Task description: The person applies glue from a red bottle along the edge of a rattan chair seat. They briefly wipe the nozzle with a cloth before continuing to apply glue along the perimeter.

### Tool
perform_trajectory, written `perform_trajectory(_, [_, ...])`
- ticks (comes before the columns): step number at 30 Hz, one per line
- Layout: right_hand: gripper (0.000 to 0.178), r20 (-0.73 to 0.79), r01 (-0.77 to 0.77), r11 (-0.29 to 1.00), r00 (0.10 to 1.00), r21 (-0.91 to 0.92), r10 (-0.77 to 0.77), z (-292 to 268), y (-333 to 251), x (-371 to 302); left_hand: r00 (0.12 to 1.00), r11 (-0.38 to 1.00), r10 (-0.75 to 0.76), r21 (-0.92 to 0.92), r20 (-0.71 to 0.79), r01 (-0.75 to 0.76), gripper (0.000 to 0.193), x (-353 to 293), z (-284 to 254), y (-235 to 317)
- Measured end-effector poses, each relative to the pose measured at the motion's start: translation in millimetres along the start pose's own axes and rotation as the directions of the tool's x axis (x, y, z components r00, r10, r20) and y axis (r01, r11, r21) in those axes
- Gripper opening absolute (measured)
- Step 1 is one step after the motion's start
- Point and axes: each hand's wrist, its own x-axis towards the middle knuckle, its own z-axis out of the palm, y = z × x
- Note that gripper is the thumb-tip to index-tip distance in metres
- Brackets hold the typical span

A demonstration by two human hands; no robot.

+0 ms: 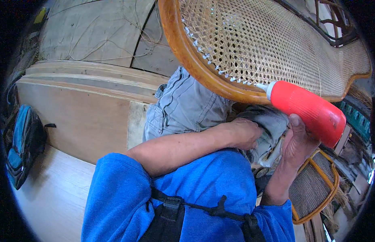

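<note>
My right hand (300, 142) grips a red squeeze bottle (306, 111) with a white nozzle. The bottle lies tilted, and its nozzle tip (261, 86) is at the inner edge of a curved brown wooden frame (191, 68). Woven cane mesh (260, 44) spans this frame. Several small white pegs (221, 72) stand in a row along the seam between mesh and wood. My left hand (248, 134) is below the frame over my lap, fingers curled in; whatever they hold, if anything, is hidden. The frame rests over my grey trousers (183, 101).
At the left, a black and blue backpack (22, 145) leans beside a wooden platform (78, 115). Loose cane strands (111, 40) lie on the boards behind it. A smaller rattan-framed cane panel (314, 187) stands at the lower right, with clutter beyond it.
</note>
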Motion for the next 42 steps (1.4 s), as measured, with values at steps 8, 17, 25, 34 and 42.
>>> perform_trajectory(8, [0.059,0.037,-0.091,0.932,0.993,-0.350,0.111,8.3,-11.9,-5.2,1.000,1.000,-0.005,0.014,0.017,0.005,0.033,1.1,-0.2,0.6])
perform_trajectory(17, [0.038,0.185,-0.158,0.826,0.936,-0.541,0.300,14.6,-23.8,6.7,0.996,0.997,-0.078,0.003,0.043,0.078,0.032,1.4,1.6,-0.8])
perform_trajectory(25, [0.045,-0.006,0.152,0.962,0.987,-0.226,-0.158,-1.9,1.2,16.5,0.982,0.978,-0.152,0.164,0.115,0.132,0.034,39.7,1.1,6.8])
perform_trajectory(34, [0.035,0.089,0.067,0.988,0.995,-0.142,-0.055,-25.9,-2.6,31.6,0.737,0.980,-0.049,0.111,-0.674,0.167,0.045,85.2,19.0,-56.6])
perform_trajectory(42, [0.034,0.184,0.047,0.990,0.983,-0.136,-0.022,-5.3,3.1,30.6,0.771,0.978,-0.116,0.066,-0.626,0.200,0.045,76.1,13.7,-62.0])
